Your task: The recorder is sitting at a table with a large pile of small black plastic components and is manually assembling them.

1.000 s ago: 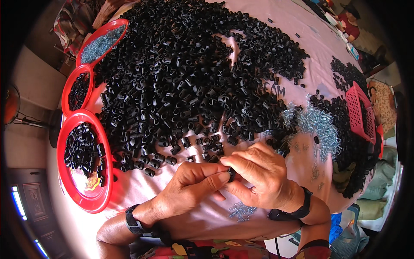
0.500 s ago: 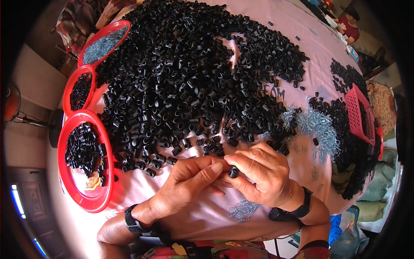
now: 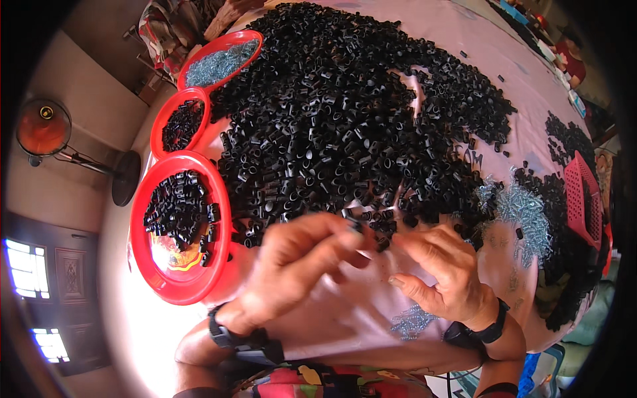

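Observation:
My left hand (image 3: 298, 265) is closed, blurred by motion, with a small black plastic piece (image 3: 355, 226) at its thumb and fingertips. To its right, my right hand (image 3: 444, 277) is held over the cloth with thumb and fingers apart and nothing in them. Beyond both hands spreads a large heap of short black tubular plastic pieces (image 3: 318, 132). Closest to my left hand is a big red plate (image 3: 147, 272) with more black pieces on it. A small patch of shiny bluish bits, like tiny springs (image 3: 413, 323), lies by my right wrist.
Farther along the left edge stand a smaller red plate (image 3: 157, 136) of dark pieces and a red plate (image 3: 183, 81) of bluish bits. At right are another bluish pile (image 3: 527, 215) and a pink basket (image 3: 582, 199). A fan (image 3: 44, 127) stands beyond the table's left side.
My hands were together around a black piece near the right fingertips; now they are apart, with a black piece in my left hand. The view has swung left.

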Demonstrator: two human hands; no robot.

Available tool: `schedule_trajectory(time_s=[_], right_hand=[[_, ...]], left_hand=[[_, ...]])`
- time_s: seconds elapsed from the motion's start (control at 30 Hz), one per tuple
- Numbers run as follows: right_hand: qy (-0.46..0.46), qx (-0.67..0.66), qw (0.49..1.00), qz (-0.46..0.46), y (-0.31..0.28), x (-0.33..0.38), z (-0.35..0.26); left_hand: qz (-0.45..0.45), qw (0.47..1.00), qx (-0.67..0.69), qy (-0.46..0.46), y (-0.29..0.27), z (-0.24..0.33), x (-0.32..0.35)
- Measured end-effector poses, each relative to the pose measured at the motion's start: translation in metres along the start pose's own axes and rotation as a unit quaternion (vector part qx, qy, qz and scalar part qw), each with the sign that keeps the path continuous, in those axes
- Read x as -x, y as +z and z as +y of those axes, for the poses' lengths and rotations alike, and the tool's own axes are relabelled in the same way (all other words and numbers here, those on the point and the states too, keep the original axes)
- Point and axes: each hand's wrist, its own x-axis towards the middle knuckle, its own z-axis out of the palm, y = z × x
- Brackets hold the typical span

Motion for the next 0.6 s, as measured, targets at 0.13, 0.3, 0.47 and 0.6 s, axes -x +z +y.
schedule_trajectory(time_s=[0.13,0.3,0.47,0.6], right_hand=[[-0.042,0.053,0.995,-0.074,0.004,-0.003,-0.003],[0.003,0.094,0.989,-0.114,0.009,-0.002,-0.002],[0.012,0.114,0.991,-0.07,0.003,0.0,0.006],[0.014,0.116,0.993,-0.024,-0.005,-0.003,0.008]], left_hand=[[0.158,0.983,0.041,0.08,-0.051,0.002,0.019],[0.216,0.892,0.375,0.129,-0.124,-0.009,0.036],[0.145,0.868,0.458,0.126,-0.125,-0.007,0.038],[0.21,0.932,0.284,0.082,-0.097,-0.012,0.03]])
